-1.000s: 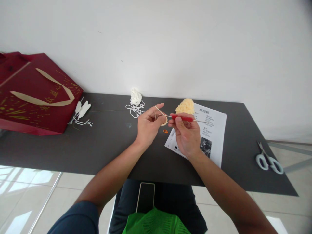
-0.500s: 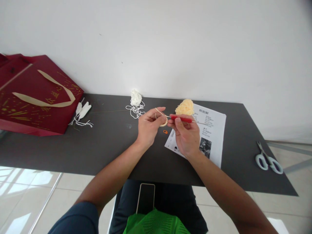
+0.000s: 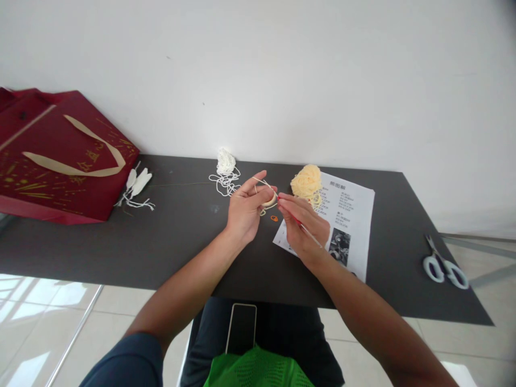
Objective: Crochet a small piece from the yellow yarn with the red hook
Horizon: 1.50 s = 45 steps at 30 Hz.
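My left hand [image 3: 244, 215] is closed on a small cream crochet piece [image 3: 269, 201], pinched between thumb and fingers. Pale yarn [image 3: 264, 183] runs over its raised index finger towards my right hand. In my right hand [image 3: 306, 226] is a red-handled crochet hook [image 3: 300, 224], its shaft slanting down across the palm side. The hook's tip meets the work at the left fingertips, too small to make out clearly. Just below the hands lies an orange stitch marker [image 3: 274, 219], and behind my right hand sits a ball of cream-yellow yarn [image 3: 306, 181].
A printed pattern sheet [image 3: 355, 215] lies under the right hand. White yarn [image 3: 226, 162] is heaped near the wall, and white crocheted pieces [image 3: 139, 183] lie beside a red gift bag [image 3: 68, 156]. Scissors [image 3: 443, 266] rest at the right edge; a phone [image 3: 241, 328] is on my lap.
My right hand has turned over, tipping the hook from nearly level to steeply slanted. The left index finger has lifted slightly with the yarn, and the crochet piece stays in the left hand.
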Each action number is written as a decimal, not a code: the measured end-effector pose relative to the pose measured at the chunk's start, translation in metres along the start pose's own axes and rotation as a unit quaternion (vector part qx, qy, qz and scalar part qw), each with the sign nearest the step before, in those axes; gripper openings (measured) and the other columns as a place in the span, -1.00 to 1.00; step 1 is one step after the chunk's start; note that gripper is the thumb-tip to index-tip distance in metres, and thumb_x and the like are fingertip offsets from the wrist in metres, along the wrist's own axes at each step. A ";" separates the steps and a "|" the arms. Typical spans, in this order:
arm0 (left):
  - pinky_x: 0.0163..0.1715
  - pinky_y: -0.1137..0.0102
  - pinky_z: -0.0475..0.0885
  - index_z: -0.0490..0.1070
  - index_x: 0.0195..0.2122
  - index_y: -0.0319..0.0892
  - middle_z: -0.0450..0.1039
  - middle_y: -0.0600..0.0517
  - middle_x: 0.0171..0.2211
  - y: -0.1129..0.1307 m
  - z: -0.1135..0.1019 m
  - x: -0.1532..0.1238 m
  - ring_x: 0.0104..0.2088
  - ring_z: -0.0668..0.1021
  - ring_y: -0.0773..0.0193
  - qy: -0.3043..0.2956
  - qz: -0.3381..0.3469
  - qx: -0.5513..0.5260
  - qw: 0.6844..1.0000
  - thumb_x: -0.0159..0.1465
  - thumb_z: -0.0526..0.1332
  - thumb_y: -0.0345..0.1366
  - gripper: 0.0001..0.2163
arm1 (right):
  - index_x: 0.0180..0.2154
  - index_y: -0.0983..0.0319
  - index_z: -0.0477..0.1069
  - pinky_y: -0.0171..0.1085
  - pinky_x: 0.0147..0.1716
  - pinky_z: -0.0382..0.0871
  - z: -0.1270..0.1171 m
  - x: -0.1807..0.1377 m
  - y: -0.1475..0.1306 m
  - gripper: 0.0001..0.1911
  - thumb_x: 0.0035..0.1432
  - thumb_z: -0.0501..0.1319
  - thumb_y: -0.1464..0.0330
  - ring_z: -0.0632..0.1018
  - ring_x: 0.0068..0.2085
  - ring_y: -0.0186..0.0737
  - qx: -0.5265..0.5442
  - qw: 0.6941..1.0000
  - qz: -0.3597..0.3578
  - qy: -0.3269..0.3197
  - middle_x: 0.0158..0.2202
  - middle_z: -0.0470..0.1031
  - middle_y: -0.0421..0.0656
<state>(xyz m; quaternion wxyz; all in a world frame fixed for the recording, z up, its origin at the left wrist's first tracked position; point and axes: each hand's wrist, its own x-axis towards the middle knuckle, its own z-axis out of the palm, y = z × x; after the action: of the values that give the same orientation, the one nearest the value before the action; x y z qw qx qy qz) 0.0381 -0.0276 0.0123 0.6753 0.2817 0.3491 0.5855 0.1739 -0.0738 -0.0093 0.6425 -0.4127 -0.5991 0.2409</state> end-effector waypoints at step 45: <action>-0.49 0.42 0.17 0.66 -0.19 -0.11 0.44 0.11 -0.52 0.009 -0.009 0.002 -0.53 0.34 0.40 -0.088 0.086 0.117 0.986 -0.03 0.28 -0.50 -0.63 | -0.29 0.07 0.51 -0.29 -0.38 0.49 -0.011 0.029 -0.001 -0.85 0.17 0.45 0.26 0.55 -0.41 -0.36 0.237 0.961 0.143 0.024 -0.27 0.65 -0.27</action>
<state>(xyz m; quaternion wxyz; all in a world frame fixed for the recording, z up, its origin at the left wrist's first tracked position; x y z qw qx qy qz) 0.0261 -0.0244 0.0138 0.6132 0.4380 0.3285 0.5693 0.1889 -0.0530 0.0084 0.6950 -0.3356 -0.4441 0.4550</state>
